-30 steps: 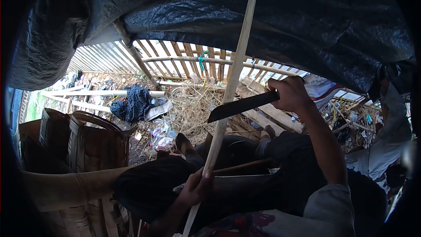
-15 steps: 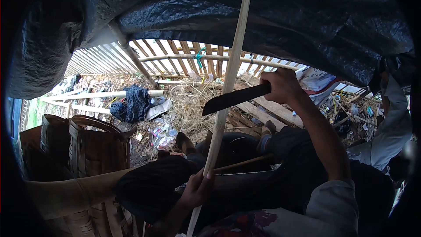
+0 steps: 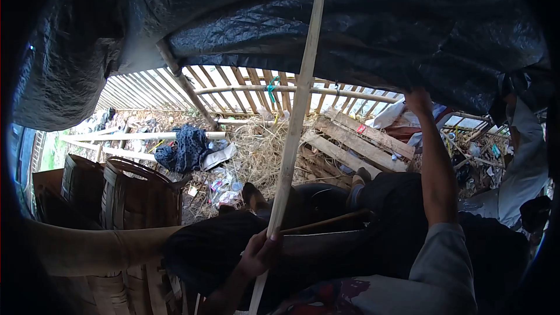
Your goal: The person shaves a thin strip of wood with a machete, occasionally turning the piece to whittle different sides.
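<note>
A long pale strip of split bamboo [image 3: 296,122] stands nearly upright in front of me, leaning slightly right at its top. Near its lower end my left hand [image 3: 261,253] is closed around it. My right hand [image 3: 418,101] is raised at the right, away from the strip, against the dark tarp [image 3: 373,29]. Its fingers look curled, but the blade it held earlier cannot be made out against the tarp, so its grip is unclear.
Woven bamboo baskets [image 3: 140,192] and a thick bamboo pole [image 3: 105,249] lie at the left. Beyond my legs are straw [image 3: 256,146], wooden planks [image 3: 356,143], a dark blue cloth [image 3: 188,149] and litter. A slatted fence [image 3: 245,90] stands behind.
My right hand has moved up and right, away from the strip, and the dark blade no longer crosses it. The strip's top now shows lower in view; my left hand keeps its hold.
</note>
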{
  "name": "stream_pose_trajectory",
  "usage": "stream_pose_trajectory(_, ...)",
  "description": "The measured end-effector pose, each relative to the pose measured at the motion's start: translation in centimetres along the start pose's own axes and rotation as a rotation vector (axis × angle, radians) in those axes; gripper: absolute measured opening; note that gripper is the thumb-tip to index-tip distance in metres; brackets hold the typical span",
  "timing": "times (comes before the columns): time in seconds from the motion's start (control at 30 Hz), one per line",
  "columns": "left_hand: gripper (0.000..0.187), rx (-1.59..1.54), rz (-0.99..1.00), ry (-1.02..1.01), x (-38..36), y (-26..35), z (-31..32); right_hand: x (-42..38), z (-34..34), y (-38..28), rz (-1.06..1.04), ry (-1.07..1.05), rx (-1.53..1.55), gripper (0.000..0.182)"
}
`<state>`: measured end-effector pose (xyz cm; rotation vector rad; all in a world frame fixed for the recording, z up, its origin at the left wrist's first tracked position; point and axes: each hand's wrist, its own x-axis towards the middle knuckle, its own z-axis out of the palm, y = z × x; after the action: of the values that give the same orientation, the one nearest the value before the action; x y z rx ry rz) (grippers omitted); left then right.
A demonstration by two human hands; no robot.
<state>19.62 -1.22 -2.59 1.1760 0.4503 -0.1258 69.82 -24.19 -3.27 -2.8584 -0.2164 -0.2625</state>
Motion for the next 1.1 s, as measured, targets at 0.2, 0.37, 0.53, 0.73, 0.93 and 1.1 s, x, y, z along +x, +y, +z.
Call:
stream_pose_trajectory(0.2,0.031,-0.058,0.025,-0.044,2.1,0.4,1.4,-1.0,1.2,3.6,-0.281,-0.038,0.243,0.024)
stream_pose_trajectory(0.37,0.031,-0.047,0.032,-0.027,2.1,-0.1,1.3,-5.8,-2.8,-4.8,-0.567,-0.174,0.380,0.017)
stream_pose_trajectory(0.53,0.033,0.002,0.001,0.000,2.1,0.3,1.4,-8.7,-2.2,-9.4,-0.932,-0.049,0.286,0.026)
stream_pose_trajectory(0.73,0.039,0.016,0.051,-0.022,2.3,-1.4,0.9,-10.5,-3.0,-13.9,-0.891,-0.090,0.201,0.033)
stream_pose_trajectory(0.93,0.038,0.173,-0.012,0.127,2.0,-1.4,1.3,-8.6,-3.4,-15.1,-0.686,-0.044,0.158,0.028)
stream_pose_trajectory(1.1,0.024,0.191,0.025,0.048,1.5,-1.9,0.6,-7.4,-3.9,-15.6,-0.677,-0.154,0.104,0.033)
